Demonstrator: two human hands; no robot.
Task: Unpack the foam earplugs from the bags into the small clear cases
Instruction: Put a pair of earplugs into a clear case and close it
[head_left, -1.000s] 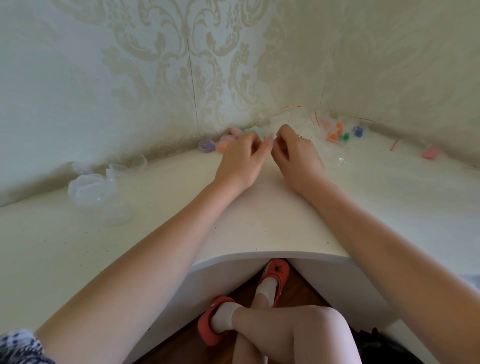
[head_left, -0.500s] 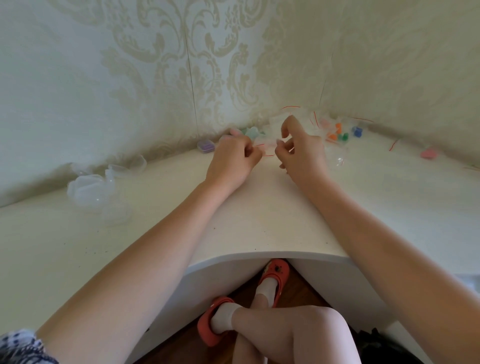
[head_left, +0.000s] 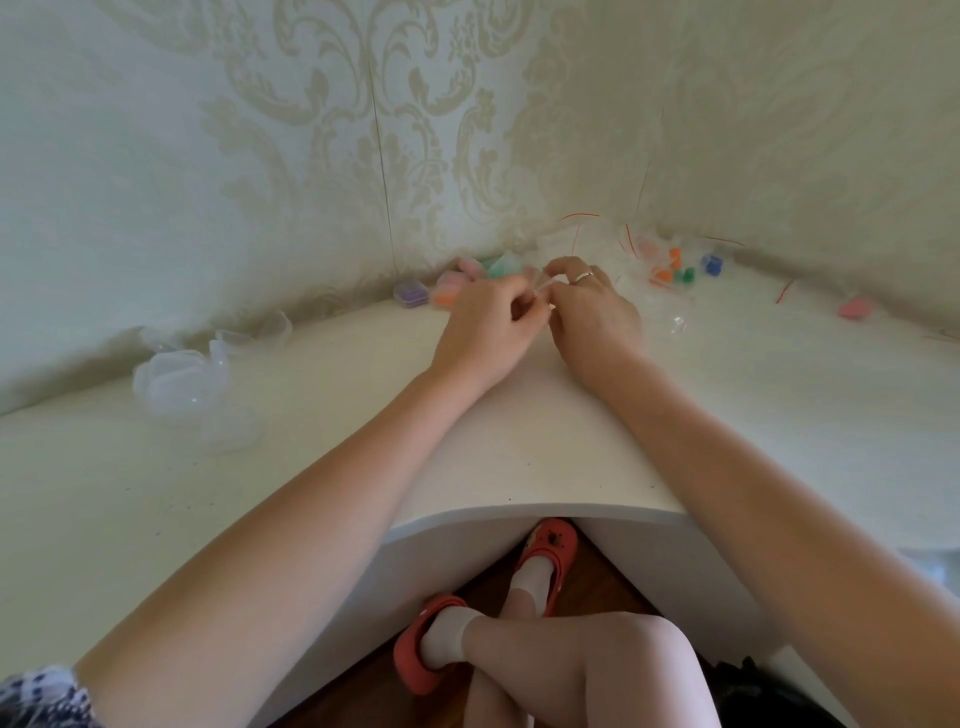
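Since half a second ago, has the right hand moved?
Yes. The right hand has come down and left, closing against the left hand; its raised finger no longer stands up toward the orange earplugs by the wall.

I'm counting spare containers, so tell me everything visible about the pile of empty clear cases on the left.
The empty clear cases lie in a loose cluster on the white desk, near the wall at the left. They look like thin translucent plastic with rounded corners, some seemingly open, overlapping one another. No hand touches them; their number cannot be told.
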